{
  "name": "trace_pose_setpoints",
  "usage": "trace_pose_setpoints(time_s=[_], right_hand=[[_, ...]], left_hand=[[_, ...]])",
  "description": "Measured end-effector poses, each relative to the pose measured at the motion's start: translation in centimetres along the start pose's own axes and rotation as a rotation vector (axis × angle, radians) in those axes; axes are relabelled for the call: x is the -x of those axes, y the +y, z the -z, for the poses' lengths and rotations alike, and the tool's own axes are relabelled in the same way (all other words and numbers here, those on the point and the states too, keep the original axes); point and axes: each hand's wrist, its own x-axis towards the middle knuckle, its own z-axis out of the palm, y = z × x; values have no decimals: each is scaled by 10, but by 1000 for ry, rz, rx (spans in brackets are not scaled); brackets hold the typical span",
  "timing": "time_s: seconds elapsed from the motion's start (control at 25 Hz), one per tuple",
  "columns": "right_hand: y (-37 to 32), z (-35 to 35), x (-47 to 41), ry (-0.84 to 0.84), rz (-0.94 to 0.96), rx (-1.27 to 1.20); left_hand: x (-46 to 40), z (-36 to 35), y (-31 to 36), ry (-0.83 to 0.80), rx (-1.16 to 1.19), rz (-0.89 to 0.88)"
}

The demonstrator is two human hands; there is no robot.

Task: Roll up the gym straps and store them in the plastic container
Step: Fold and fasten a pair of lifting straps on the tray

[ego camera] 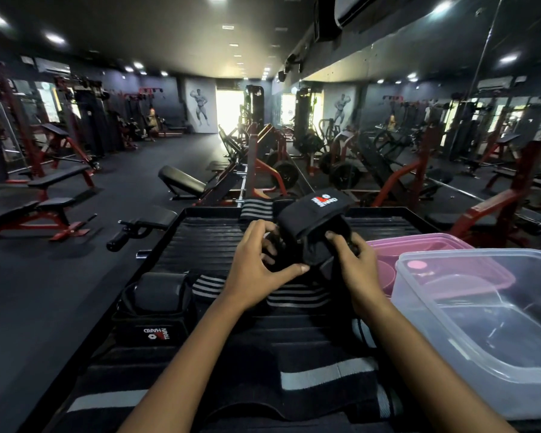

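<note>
Centrally, a black strap (pixel 310 226) with a red-and-white logo, held up over the tray (pixel 175 239) by both hands. Left hand (pixel 260 260) at 9 o'clock of the strap: fingers curled round its bunched lower end, thumb stretched along the bottom edge toward 3 o'clock. Right hand (pixel 353 260) at 4 o'clock of the strap: fingertips pinching the fabric, thumb tucked into the fold. Logo end standing up and tilted away, toward 12 o'clock.

Below the hands, toward 6 o'clock, striped wraps (pixel 294 295) lying flat on the tray's ribbed black mat. At 8 o'clock of the hands, a second black strap (pixel 156 310), partly rolled, "TRAIN HARD" printed on it, resting on the tray. Nearer still, at 6 o'clock, a wide black band with a grey stripe (pixel 322 375) spread across the tray under the forearms. At 12 o'clock of the left hand, another striped roll (pixel 256 210) by the tray's far rim.

At 3 o'clock, a clear container (pixel 481 332), open-topped, on the tray's right side, nothing visible inside. Just behind it, toward 1 o'clock, a pink lid (pixel 419 245), touching or nearly touching the container; cannot tell which.

Beyond the tray, benches (pixel 57 179) at 10 o'clock on the dark floor.
</note>
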Motion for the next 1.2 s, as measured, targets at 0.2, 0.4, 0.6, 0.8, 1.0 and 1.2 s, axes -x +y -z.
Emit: trace_pose_setpoints(time_s=[0.2, 0.4, 0.6, 0.8, 1.0, 1.2], right_hand=[[0, -2, 0, -30, -210, -34], [1, 1, 2, -67, 103, 364], [-7, 5, 10, 164, 529, 1019], [-6, 12, -2, -68, 1223, 1153], [-1, 8, -8, -170, 1302, 1189], [-5, 14, -7, -51, 1239, 1121]], left_hand=[[-3, 4, -3, -28, 9, 39], [3, 3, -4, -11, -64, 46], [2, 6, -2, 40, -61, 67], [3, 4, 5, -82, -70, -2], [4, 6, 6, -110, -69, 39], [-1, 11, 7, -114, 10, 88]])
